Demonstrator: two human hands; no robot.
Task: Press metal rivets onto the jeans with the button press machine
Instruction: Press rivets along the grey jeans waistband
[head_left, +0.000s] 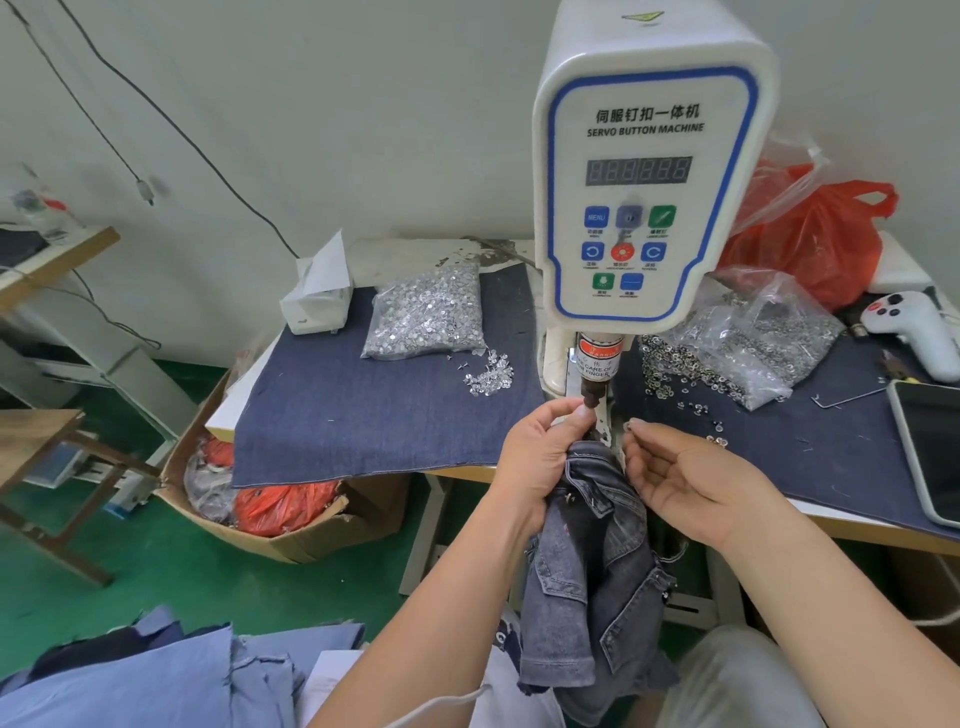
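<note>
Holding the small grey denim jeans (597, 571) up under the tall white button press machine (644, 166), we get the cloth ready for a rivet. Our left hand (540, 457) grips the top of the jeans, with the thumb and finger curled close beside the dark metal punch (590, 399) that sticks down from the machine. We think it holds the cloth there so the punch can hit just the right spot. The rest of the jeans hangs down past the edge of the counter (467, 474), over our lap.

Our right hand (691, 478) is just beside the jeans, palm up, with the fingers bent. It may pinch a small thing at its tips, but that is too small for us to tell, and we cannot tell if it holds anything. It looks ready to feed a rivet in or to pull the cloth flat.

A blue denim cloth (363, 415) covers the counter. On it, left of the machine, lies a clear bag of shiny silver rivets (426, 317), with some loose ones (491, 374) spilled near it. Right of the machine are more clear bags of dark metal rings (743, 353), a red plastic bag (810, 244), a white handle tool (914, 322) and a dark tablet (930, 447).

Our fingers are very near the punch, and a red label on it warns us about that, so we must mind them
</note>
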